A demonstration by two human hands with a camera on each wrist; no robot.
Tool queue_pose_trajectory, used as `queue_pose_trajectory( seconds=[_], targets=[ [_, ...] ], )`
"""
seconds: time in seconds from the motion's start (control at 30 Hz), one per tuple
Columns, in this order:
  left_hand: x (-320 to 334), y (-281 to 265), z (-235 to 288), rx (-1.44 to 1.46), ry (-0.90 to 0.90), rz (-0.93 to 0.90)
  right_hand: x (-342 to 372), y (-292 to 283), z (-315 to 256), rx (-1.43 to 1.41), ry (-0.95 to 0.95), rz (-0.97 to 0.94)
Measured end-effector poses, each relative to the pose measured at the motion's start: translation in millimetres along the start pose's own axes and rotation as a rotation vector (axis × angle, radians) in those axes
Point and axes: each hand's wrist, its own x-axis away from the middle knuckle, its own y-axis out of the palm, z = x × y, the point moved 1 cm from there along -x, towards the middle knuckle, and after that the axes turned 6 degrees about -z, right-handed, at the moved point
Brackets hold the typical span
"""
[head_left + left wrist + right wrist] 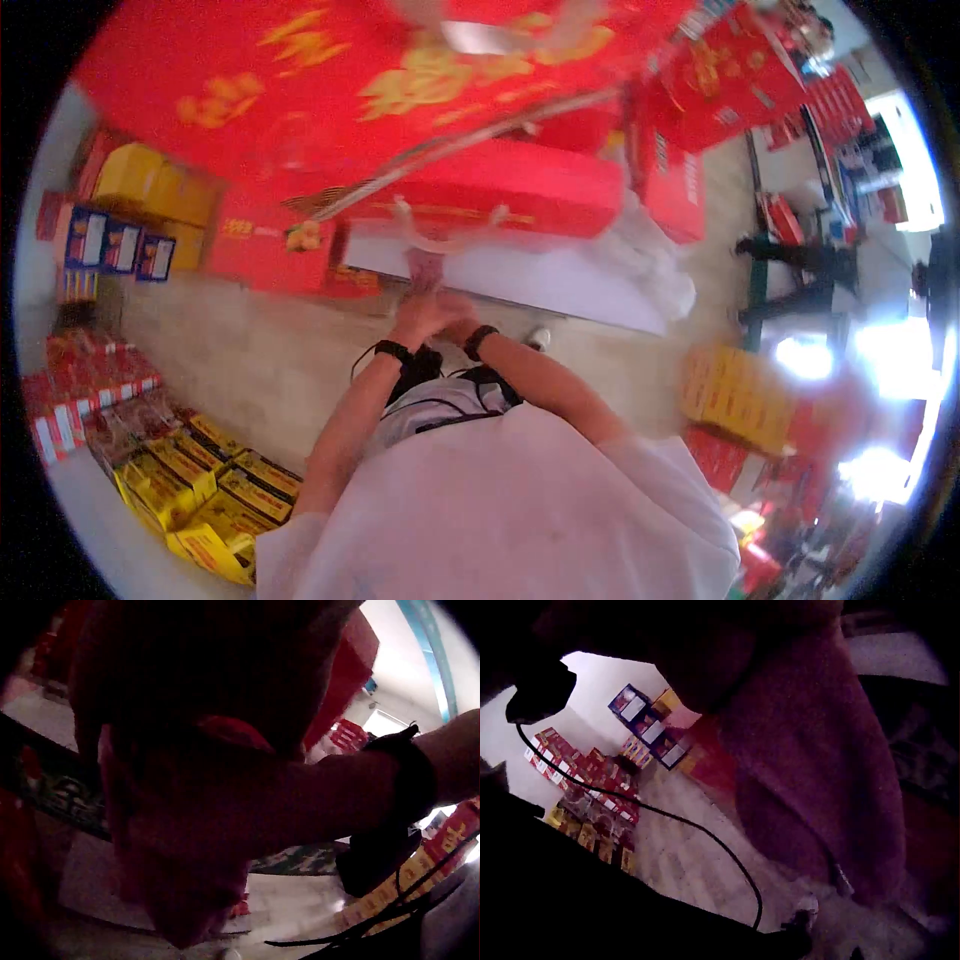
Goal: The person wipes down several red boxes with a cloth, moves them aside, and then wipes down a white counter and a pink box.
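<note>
A purplish-pink cloth (426, 268) (184, 900) (825, 765) hangs bunched at my two hands, which meet in front of my waist. My left hand (415, 318) grips it. Against the left hand, overlapping it, my right hand (458, 308) also holds the cloth; its fingers are blurred in the head view and dark in the left wrist view. Just beyond the hands stands a white board-like surface (520, 275) with a dark edge, below red gift boxes (500, 185). Both wrists wear black bands.
Large red packaging (330, 90) fills the upper area. Yellow boxes (215, 490) and red boxes (90, 390) are stacked at the left, blue-framed boxes (122, 248) above them. More yellow cartons (735, 395) stand at the right. Pale floor (240, 340) shows between; a person's dark-clothed legs (810, 280) are farther right.
</note>
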Motion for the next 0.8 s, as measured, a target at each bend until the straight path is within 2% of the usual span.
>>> queue_pose_trajectory(
  seconds=[0.07, 0.1, 0.13, 0.17, 0.2, 0.27, 0.4, 0.47, 0.53, 0.57, 0.7, 0.77, 0.8],
  targets=[
    [14, -34, -26, -0.03, -0.234, -0.03, -42, 41, -12, 0.025, -0.029, -0.145],
    [18, -45, -39, -0.036, -0.251, -0.013, -61, 50, -20, -0.735, 0.041, -0.19],
    [19, -57, -55, -0.038, -0.248, 0.045, -78, 60, -26, -0.726, 0.062, -0.217],
    [24, -66, -67, -0.041, -0.239, 0.098, -91, 68, -32, -0.523, 0.067, -0.265],
    [29, -78, -70, -0.045, -0.241, 0.097, -99, 62, -43, -0.263, 0.064, -0.331],
    [32, -92, -51, 0.222, -0.262, -0.015, -105, 53, -49, -0.15, 0.109, -0.398],
    [29, -63, -46, 0.082, -0.295, 0.041, -83, 21, -52, -0.122, 0.287, -0.513],
    [19, -31, -46, -0.241, -0.171, 0.256, -59, -13, -52, -0.108, 0.435, -0.615],
    [11, -12, -29, -0.201, -0.137, 0.239, -30, -41, -54, -0.131, 0.602, -0.719],
    [10, -1, -18, -0.161, -0.129, 0.24, -17, -42, -47, -0.086, 0.583, -0.698],
    [9, 17, 37, -0.204, 0.049, 0.179, 30, -47, -30, 0.025, 0.518, -0.585],
    [13, 18, 74, -0.233, 0.068, -0.127, 55, -52, -20, 0.062, 0.526, -0.541],
    [8, 31, 81, -0.239, 0.088, -0.145, 67, -57, -15, 0.073, 0.536, -0.525]
  ],
)
